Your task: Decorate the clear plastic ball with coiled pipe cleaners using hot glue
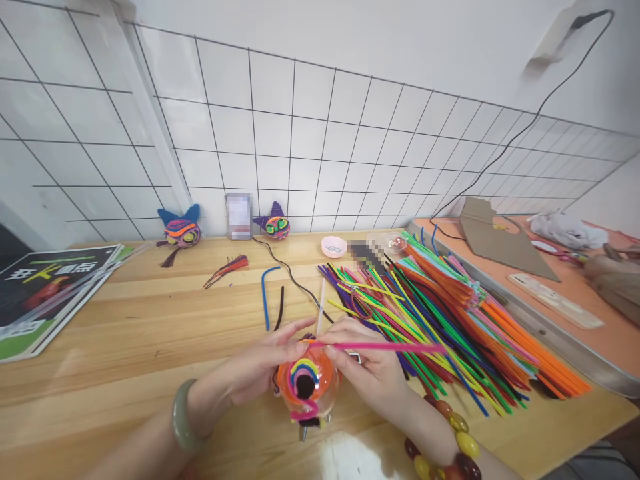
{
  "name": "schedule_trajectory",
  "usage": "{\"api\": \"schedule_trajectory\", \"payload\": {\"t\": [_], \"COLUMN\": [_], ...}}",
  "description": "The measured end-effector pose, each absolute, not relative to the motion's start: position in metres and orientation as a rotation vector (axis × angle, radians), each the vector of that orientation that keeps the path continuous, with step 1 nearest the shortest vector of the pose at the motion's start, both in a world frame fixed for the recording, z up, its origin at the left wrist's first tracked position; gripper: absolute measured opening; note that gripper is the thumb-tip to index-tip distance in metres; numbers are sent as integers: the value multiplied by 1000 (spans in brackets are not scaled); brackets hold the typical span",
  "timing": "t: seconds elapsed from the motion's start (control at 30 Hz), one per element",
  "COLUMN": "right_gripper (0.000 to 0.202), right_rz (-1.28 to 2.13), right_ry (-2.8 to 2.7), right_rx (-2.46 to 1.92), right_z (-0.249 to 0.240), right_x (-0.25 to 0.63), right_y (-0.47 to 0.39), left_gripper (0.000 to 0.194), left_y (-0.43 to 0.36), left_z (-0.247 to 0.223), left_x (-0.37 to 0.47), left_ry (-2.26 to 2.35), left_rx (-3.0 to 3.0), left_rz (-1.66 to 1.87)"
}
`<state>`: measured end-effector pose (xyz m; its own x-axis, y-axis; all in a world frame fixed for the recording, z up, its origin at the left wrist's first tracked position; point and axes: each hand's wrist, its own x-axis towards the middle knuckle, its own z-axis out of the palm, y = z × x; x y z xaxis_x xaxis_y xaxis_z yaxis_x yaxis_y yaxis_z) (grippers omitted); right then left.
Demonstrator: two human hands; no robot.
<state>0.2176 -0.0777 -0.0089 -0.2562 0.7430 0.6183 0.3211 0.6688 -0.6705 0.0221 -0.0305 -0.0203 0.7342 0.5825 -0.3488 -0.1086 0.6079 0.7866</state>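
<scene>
A clear round ball (325, 401) in front of me carries coiled pipe cleaners in orange, yellow, blue and pink around a black disc (305, 385). My left hand (250, 370) cups its left side, the thumb pressing at its top. Pinched in the fingers of my right hand (373, 373) is a bright pink pipe cleaner (390, 347). One end of it meets the top of the ball by my left thumb, and the rest stretches out to the right. Below the ball a metal tip (304, 433) sticks out; its kind is unclear.
Piles of coloured pipe cleaners (425, 320) cover the table's right side. Two finished cat-eared balls (183, 230) and a small screen (239, 217) stand by the wall grid. A pink bowl (334, 247), a magazine (55, 293) and cardboard (500, 240) lie around.
</scene>
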Motion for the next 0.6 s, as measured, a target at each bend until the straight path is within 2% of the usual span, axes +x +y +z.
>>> {"api": "schedule_trajectory", "payload": {"t": [0.17, 0.4, 0.6], "right_gripper": [20, 18, 17], "right_rz": [550, 536, 498], "right_ry": [-1796, -1791, -1852], "right_rx": [-849, -871, -1289], "right_z": [-10, -7, -6], "right_x": [216, 216, 252], "right_y": [-77, -78, -57], "left_gripper": [68, 63, 57], "left_y": [-32, -30, -17], "left_z": [-21, -17, -4], "left_x": [23, 21, 2], "left_ry": [613, 663, 692], "left_rx": [821, 819, 784], "left_rz": [413, 439, 612]}}
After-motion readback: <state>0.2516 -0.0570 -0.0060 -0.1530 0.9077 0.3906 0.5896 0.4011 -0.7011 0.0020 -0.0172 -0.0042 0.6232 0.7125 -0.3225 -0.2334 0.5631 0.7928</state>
